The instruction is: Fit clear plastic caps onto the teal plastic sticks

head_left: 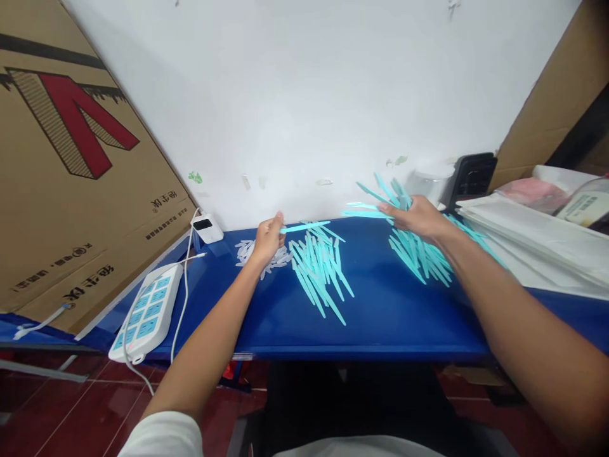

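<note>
My left hand (269, 240) pinches one slim turquoise plastic stick (307, 226), which points right. Beneath and beside that hand lies a heap of small translucent pieces (247, 252). A loose pile of similar turquoise sticks (320, 266) is spread on the blue table (371, 311), just right of the left hand. My right hand (413, 214) is closed around a fanned bunch of turquoise sticks (397, 193), their ends splayed up and left. Below the right hand sits a second pile of turquoise sticks (421, 257), partly hidden by my wrist.
A white power strip (150, 311) with cables and a small white device (208, 227) are at left, beside a large cardboard box (85, 209). A white round container (431, 181), a black holder (473, 178) and stacked white sheets (547, 235) stand at right. A white wall (304, 114) backs the table.
</note>
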A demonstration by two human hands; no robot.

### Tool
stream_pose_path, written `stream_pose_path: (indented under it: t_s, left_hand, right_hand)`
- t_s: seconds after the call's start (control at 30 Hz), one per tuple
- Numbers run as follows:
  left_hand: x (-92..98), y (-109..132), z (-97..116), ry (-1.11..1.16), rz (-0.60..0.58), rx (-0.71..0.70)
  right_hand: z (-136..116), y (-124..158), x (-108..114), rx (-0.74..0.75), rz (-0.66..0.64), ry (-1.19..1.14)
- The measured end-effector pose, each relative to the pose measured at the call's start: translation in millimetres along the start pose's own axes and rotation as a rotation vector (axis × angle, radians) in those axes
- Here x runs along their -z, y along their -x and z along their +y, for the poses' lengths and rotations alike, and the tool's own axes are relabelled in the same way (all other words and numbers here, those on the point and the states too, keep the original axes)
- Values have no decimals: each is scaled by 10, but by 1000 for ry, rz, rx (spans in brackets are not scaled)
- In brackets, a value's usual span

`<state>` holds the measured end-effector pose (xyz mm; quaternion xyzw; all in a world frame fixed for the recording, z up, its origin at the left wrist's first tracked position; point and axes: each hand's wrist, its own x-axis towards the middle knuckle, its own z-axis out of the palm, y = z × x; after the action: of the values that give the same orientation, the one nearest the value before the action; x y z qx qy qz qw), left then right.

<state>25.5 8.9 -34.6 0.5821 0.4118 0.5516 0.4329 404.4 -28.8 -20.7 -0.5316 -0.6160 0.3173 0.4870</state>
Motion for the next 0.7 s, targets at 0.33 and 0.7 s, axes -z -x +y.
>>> stream_pose_path:
  t_s: [0.33,0.7]
  left_hand:
    - [-111,123,-71,-362,37,-229]
    - [-343,345,40,-510,-43,-385]
  right_hand:
    - [-253,201,135,23,232,621]
    - [292,635,515,-113,248,1247]
